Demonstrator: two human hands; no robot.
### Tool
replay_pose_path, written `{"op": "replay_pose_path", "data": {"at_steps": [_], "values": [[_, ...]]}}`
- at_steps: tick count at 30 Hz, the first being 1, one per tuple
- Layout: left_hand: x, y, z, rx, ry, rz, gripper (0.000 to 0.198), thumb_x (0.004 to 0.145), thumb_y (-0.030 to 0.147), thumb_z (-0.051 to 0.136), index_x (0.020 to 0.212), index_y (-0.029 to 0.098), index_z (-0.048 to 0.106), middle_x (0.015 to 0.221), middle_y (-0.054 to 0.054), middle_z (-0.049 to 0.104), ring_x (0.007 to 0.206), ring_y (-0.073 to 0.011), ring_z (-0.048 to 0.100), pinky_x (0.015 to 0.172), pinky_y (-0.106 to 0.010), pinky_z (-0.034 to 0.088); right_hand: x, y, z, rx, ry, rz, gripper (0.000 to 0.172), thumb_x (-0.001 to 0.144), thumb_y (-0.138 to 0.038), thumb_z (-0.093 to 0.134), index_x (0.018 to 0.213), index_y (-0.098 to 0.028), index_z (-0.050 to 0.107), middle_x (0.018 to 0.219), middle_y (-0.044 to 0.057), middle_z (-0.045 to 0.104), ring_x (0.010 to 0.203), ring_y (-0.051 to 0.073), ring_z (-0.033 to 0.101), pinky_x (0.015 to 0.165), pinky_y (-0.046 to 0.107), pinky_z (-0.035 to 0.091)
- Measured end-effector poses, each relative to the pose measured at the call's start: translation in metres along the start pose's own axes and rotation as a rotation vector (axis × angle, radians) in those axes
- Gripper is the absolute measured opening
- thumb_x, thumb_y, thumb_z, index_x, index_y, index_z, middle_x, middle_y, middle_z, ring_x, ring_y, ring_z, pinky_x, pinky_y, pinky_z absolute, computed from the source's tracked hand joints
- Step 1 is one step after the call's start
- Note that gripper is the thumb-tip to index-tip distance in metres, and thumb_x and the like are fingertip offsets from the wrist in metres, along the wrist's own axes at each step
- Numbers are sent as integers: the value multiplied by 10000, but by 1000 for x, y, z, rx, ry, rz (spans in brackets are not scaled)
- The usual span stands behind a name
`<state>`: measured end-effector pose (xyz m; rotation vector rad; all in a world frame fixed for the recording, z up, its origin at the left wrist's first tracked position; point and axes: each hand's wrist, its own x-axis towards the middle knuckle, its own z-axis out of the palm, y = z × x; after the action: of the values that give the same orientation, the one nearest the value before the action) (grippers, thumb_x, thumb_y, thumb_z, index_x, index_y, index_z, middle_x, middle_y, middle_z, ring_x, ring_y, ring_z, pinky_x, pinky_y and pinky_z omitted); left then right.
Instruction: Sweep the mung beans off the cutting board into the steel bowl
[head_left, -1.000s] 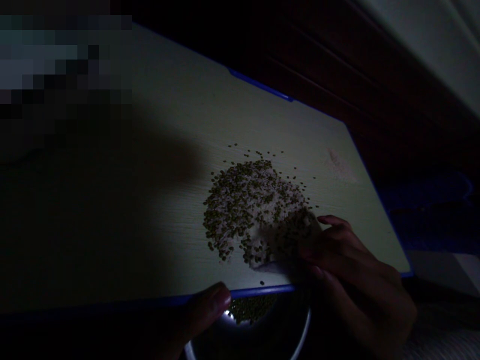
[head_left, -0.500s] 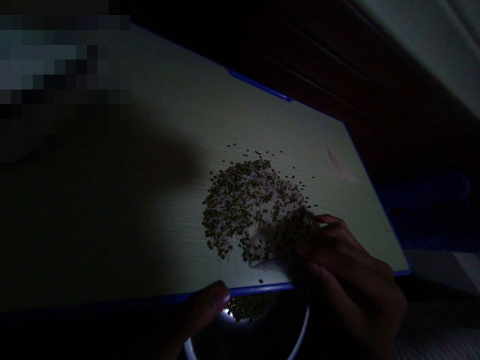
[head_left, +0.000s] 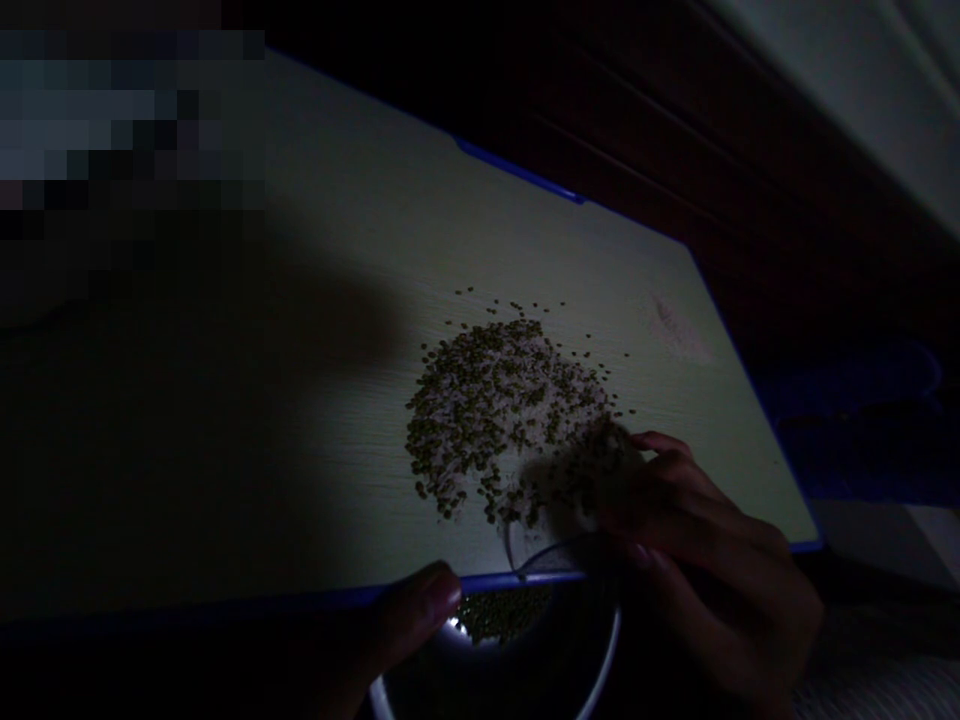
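A pile of green beans mixed with white grains [head_left: 495, 410] lies on a pale tabletop with a blue edge [head_left: 495, 581]. My right hand [head_left: 697, 540] is closed on a thin clear plastic piece [head_left: 559, 500] that rests on the near right side of the pile, its lower edge at the table's near edge. My left hand [head_left: 416, 615], mostly in darkness, grips the rim of a metal bowl [head_left: 600, 660] held just below the table edge, thumb on top. Some green beans [head_left: 502, 612] lie inside the bowl.
The left half of the tabletop lies in deep shadow. A few stray beans [head_left: 517, 305] sit beyond the pile. Dark wooden panelling [head_left: 712, 150] runs behind the table, and a dark blue object [head_left: 862, 390] lies to the right of it.
The clear piece in my right hand has slid toward the near edge, dragging some beans and grains with it. My left hand and the bowl have stayed put.
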<state>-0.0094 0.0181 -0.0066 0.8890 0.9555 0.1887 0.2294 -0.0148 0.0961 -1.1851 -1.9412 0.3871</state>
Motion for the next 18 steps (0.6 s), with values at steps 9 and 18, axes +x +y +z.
{"op": "replay_pose_path", "data": {"at_steps": [9,18], "values": [[-32,48,-1,-69,-11,-64,297,952,320,589,681,241,496,726,2,510,780,-193,550,916,-378,471,1,1,4,7,128,-28,376,867,29,668,1158,-191,757,939,1,773,835,177,671,1098,531,481],[-28,42,-4,2,-48,-11,307,962,314,616,702,231,476,697,31,473,734,-184,524,888,-382,452,5,-8,13,-193,67,17,271,924,-33,670,1151,-166,737,928,2,731,872,161,665,1117,527,472]]}}
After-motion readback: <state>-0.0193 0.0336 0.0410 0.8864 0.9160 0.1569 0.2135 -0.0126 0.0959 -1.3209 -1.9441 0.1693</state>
